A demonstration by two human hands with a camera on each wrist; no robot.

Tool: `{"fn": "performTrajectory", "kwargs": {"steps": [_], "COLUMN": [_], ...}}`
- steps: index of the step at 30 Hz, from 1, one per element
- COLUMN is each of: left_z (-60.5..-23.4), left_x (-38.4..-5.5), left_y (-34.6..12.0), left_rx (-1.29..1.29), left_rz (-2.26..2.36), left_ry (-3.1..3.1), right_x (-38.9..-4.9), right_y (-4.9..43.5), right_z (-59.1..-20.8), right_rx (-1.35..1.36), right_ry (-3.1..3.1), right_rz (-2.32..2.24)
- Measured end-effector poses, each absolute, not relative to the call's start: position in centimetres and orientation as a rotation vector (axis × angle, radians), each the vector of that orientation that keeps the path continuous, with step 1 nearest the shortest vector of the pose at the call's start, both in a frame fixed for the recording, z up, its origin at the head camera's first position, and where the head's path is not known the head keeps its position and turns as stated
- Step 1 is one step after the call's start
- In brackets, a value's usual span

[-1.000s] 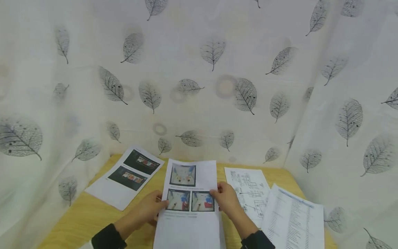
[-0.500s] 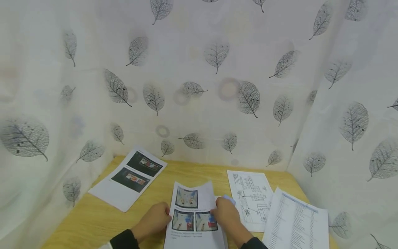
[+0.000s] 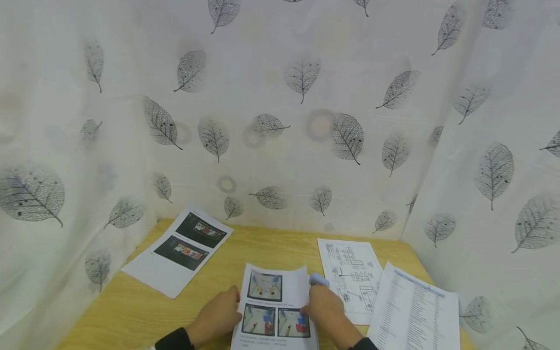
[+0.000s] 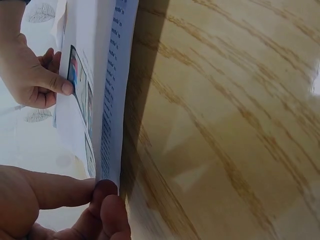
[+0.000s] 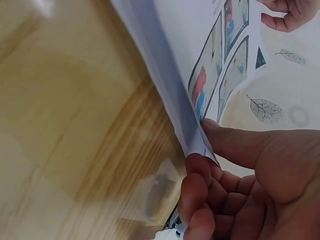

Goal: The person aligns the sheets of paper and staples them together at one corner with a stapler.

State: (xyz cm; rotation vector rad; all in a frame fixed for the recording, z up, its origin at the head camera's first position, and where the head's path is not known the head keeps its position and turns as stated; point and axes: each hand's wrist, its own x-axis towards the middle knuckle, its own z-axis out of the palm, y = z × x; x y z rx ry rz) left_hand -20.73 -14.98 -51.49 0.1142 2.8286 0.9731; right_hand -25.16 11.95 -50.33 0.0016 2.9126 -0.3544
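Both hands hold a small stack of printed sheets point(image 3: 295, 287) by its side edges, low over the front of the table. Its top page shows three colour photos with lines of text below. My left hand point(image 3: 219, 313) pinches the left edge; in the left wrist view, thumb and fingers point(image 4: 112, 212) close on the sheets, and a lower page with a column of text shows. On the other side, my right hand point(image 3: 324, 307) pinches the right edge, thumb on top and curled fingers point(image 5: 195, 192) beneath. A light-blue object point(image 3: 319, 280), its kind unclear, shows just beyond the right hand.
On the yellow wood-grain table point(image 3: 175, 313), a sheet with two dark photos point(image 3: 153, 267) lies at left. A sheet of line drawings point(image 3: 350, 277) and a sheet of text columns point(image 3: 415, 311) lie at right, the latter overlapping. A leaf-print curtain point(image 3: 280, 146) surrounds the table.
Both hands have lowered the sheets toward the table, and their top edge has come down and nearer. The light-blue object has come into sight. The head view has shifted slightly.
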Motion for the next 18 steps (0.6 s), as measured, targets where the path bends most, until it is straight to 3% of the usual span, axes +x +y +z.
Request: {"fn": "performTrajectory", "kwargs": {"steps": [10, 18], "left_z": [-52.1, -51.8], "left_x": [-20.1, -21.0], "left_y": [-14.8, -17.2], "left_rx": [0.092, 0.129], "left_rz": [0.779, 0.839], "left_ry": [2.859, 2.910], "right_x": [-25.1, -25.4], "right_y": [12.0, 10.8], "right_z": [-51.5, -50.1], "right_rx": [-0.006, 0.008], "right_ry": [2.947, 2.970], "right_rz": [-0.258, -0.231]}}
